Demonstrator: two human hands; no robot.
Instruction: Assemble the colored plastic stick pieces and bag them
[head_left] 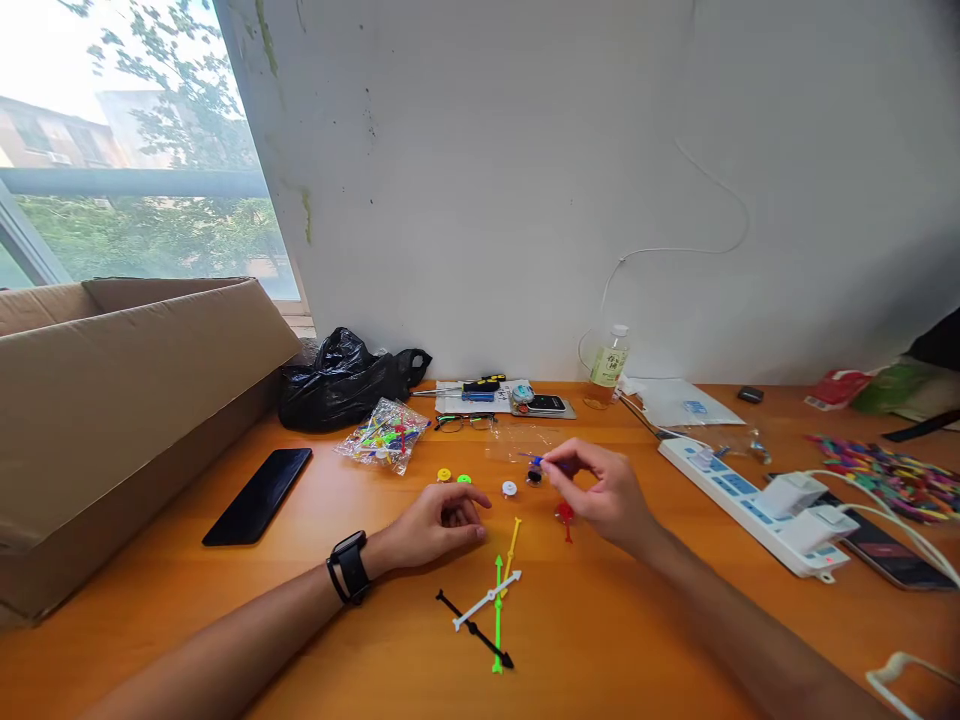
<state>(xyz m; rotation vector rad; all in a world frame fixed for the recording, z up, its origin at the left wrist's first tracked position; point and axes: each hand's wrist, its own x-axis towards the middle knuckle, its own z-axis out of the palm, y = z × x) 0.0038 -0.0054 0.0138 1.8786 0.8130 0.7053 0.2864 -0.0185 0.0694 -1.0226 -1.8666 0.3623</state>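
Right hand [602, 492] pinches one blue piece [535, 461]; left hand [431, 525] curls, thumb apart; four overlapping arrows [498, 635]; four discs [510, 489].

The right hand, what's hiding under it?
A bit of a red plastic piece peeks out beneath the right hand. The hand covers whatever else is there, so I can't tell.

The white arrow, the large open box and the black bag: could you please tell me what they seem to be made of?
White arrow: probably smooth moulded plastic, given its even colour and crisp outline. Box: likely matte cardboard, from its brown folded flaps. Bag: apparently thin, glossy plastic film, by its crinkled highlights.
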